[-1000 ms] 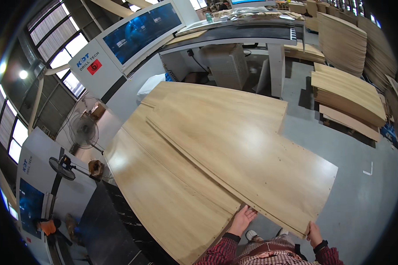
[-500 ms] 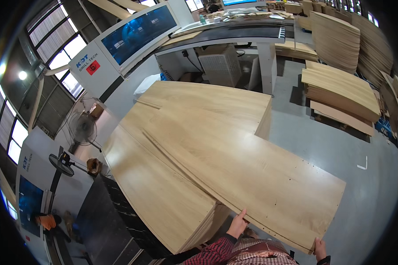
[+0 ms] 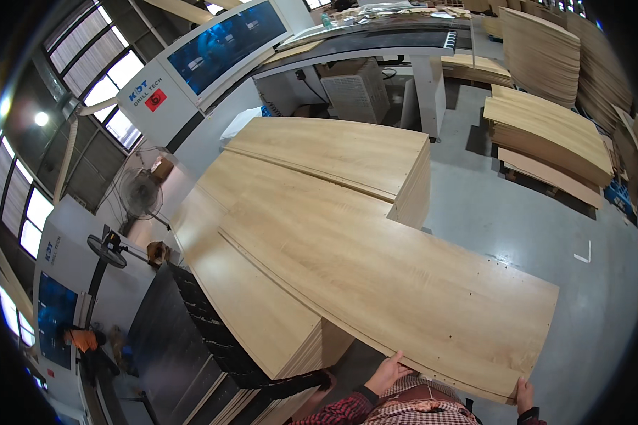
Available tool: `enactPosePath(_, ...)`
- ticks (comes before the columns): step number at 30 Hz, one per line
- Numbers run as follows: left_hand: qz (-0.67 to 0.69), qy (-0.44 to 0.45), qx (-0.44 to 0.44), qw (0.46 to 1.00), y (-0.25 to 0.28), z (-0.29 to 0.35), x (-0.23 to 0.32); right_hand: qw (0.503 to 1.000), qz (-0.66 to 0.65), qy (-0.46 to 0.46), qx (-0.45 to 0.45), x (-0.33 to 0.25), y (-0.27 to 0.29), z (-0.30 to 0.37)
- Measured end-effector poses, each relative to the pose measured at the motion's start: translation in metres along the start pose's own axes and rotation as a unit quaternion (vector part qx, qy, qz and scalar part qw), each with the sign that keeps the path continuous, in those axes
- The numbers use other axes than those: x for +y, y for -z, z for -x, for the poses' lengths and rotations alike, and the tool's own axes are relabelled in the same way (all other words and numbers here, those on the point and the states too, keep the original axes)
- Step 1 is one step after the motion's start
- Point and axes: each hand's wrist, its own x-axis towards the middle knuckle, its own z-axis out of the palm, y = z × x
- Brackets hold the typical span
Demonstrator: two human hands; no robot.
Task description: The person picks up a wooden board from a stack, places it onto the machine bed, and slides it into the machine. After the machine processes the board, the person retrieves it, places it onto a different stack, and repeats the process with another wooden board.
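A long, wood-grain furniture panel (image 3: 411, 276) with small drilled holes along its right end lies across the picture. My left hand (image 3: 388, 374) grips its near edge, thumb on top and fingers mostly hidden beneath. My right hand (image 3: 524, 398) is closed round the near right corner, its thumb on the end edge. The panel's left part rests over a stack of matching panels (image 3: 262, 312), and its right part juts out over the floor. Behind it stands another stack of panels (image 3: 340, 152), with a dark gap along most of the held panel's far edge.
A white machine with a dark screen (image 3: 227, 46) and a long bed stands at the back. Black panels (image 3: 177, 347) are piled at lower left, near a standing fan (image 3: 106, 248). More boards (image 3: 546, 134) are stacked at right. A person in orange (image 3: 84, 340) is far left.
The held panel has come nearer to me, away from the back stack, uncovering that stack's near edge. Both hands have moved with it and keep their hold. The view has shifted slightly.
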Motion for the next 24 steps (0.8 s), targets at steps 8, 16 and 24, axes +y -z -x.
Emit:
enactPosePath(8,-0.517,-0.375,0.378,0.671,0.014,0.039,0.039,0.984,-0.154,-0.041,-0.079,0.045,-0.03,-0.028)
enactPosePath(16,-0.649,-0.274,0.42,0.572,0.039,-0.004,0.128,0.983,-0.083,0.01,-0.165,0.006,-0.103,-0.044)
enactPosePath(24,-0.662,-0.257,0.442,0.548,0.068,-0.025,0.2,0.957,-0.069,-0.01,-0.282,-0.083,-0.202,-0.05)
